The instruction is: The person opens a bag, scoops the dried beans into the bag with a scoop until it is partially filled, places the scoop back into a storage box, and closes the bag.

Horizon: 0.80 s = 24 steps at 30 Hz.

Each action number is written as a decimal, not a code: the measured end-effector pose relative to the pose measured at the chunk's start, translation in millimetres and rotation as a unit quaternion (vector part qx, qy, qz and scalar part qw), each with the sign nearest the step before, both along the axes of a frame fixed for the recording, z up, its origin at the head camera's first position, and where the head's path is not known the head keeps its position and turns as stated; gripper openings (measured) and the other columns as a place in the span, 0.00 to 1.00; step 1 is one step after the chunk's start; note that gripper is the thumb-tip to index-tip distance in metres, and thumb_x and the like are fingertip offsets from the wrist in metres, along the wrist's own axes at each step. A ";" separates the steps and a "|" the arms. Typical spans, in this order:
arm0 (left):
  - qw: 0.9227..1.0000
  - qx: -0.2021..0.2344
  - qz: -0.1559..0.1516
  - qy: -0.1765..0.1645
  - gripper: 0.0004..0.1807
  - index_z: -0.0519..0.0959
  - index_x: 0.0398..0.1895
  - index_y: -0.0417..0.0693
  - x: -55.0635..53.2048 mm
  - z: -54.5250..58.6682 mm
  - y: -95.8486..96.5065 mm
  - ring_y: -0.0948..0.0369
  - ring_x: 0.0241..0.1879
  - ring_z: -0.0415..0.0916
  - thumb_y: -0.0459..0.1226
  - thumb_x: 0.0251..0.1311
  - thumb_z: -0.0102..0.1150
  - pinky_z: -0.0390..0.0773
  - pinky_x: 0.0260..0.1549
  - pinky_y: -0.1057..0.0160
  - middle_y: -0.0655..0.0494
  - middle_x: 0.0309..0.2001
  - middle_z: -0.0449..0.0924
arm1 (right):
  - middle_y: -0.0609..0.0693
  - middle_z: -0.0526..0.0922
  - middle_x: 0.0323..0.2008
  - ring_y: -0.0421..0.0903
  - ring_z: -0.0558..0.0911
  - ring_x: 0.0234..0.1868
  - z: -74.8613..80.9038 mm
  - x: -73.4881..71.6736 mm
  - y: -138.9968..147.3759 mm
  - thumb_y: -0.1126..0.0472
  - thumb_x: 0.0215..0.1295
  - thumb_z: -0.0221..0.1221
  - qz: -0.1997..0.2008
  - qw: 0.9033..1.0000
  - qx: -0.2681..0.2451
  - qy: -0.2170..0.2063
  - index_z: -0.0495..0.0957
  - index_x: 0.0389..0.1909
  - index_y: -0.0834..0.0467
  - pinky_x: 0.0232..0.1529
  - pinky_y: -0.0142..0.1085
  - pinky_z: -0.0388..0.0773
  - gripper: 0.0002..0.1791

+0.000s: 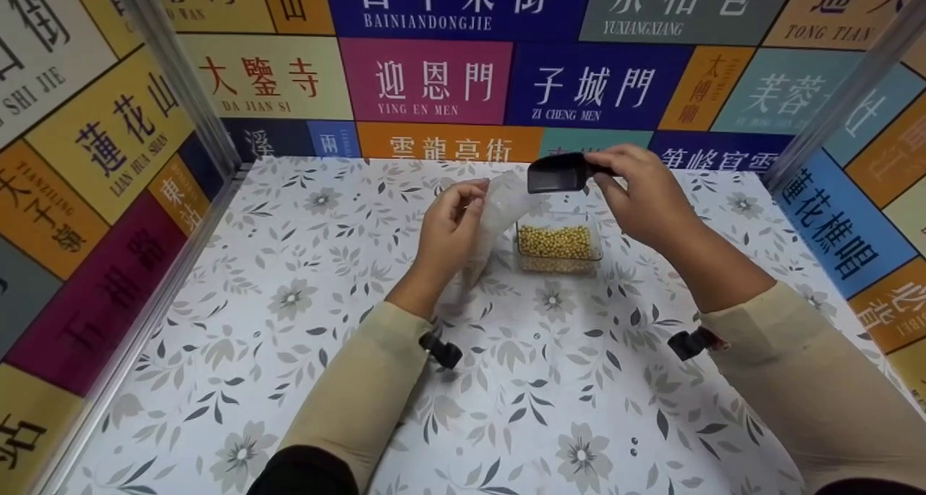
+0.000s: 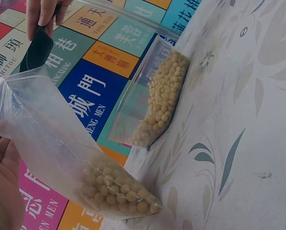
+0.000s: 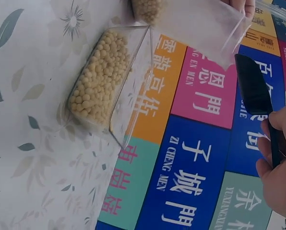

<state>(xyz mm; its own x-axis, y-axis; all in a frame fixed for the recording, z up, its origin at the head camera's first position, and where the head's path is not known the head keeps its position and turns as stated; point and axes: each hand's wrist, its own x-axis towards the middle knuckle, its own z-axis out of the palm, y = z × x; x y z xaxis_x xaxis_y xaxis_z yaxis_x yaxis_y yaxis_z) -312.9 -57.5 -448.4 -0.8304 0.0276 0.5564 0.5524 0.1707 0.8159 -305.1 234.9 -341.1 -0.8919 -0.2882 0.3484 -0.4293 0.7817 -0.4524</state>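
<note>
My left hand (image 1: 450,223) pinches the top of a clear zip bag (image 2: 56,124), which hangs with soybeans (image 2: 119,191) gathered in its bottom corner. In my right hand (image 1: 640,195) is the handle of a small black scoop (image 1: 557,173). The scoop is held up at the bag's mouth, its tip overlapping the bag's edge in the left wrist view. Just below and between the hands, a clear rectangular container (image 1: 558,263) stands on the table, holding many yellow soybeans (image 3: 102,76).
A white tablecloth with grey flowers and leaves (image 1: 311,379) covers the table. Colourful panels with street names (image 1: 427,82) stand along the back and both sides, with metal posts (image 1: 195,68) at the corners.
</note>
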 end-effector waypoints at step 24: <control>1.000 0.009 -0.011 -0.012 0.09 0.80 0.53 0.41 1.0 1.4 -0.1 0.62 0.66 0.80 0.36 0.80 0.54 0.81 0.65 0.62 0.52 0.64 0.84 | 0.57 0.72 0.75 0.61 0.73 0.75 -52.7 -29.9 46.0 0.52 0.86 0.51 -0.043 0.987 -0.019 -0.153 0.73 0.76 0.49 0.72 0.61 0.73 0.24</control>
<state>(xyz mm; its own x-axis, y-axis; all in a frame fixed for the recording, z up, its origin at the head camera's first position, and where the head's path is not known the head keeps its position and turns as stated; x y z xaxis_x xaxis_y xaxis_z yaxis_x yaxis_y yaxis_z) -311.8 -57.6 -447.1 -0.8434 0.0352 0.5362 0.5352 0.1438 0.8324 -335.0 280.9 -393.8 -0.9775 -0.1994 0.0687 -0.2017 0.7893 -0.5799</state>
